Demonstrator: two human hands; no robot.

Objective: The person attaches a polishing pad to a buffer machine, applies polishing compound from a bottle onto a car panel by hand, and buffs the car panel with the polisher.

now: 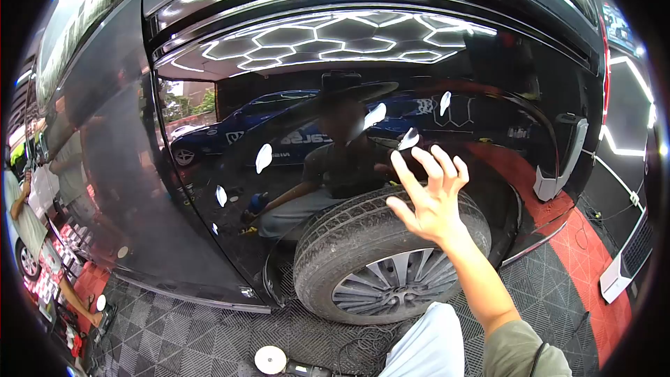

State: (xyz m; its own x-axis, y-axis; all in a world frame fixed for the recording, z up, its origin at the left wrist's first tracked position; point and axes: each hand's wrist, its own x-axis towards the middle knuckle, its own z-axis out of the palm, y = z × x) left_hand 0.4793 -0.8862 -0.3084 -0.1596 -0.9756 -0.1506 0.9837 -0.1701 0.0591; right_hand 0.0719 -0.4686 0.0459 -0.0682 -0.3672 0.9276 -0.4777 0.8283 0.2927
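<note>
My right hand [433,199] is raised with spread fingers before the glossy black car panel [307,126], above the wheel [391,265]. Its index fingertip is at or close to a white blob [408,139] on the paint. More white blobs dot the panel: one [375,116] up and to the left, one [445,103] up and to the right, others [264,158] farther left. Whether the finger touches the paint is hard to tell. Nothing shows in the hand. My left hand is outside the view, apart from a dim reflection of an arm in the panel.
A polisher with a white round pad [271,359] lies on the grey tiled floor [188,328] at the bottom. Another person [35,216] is at the far left, a hand near a second tool. A white box-like unit [624,265] stands at the right.
</note>
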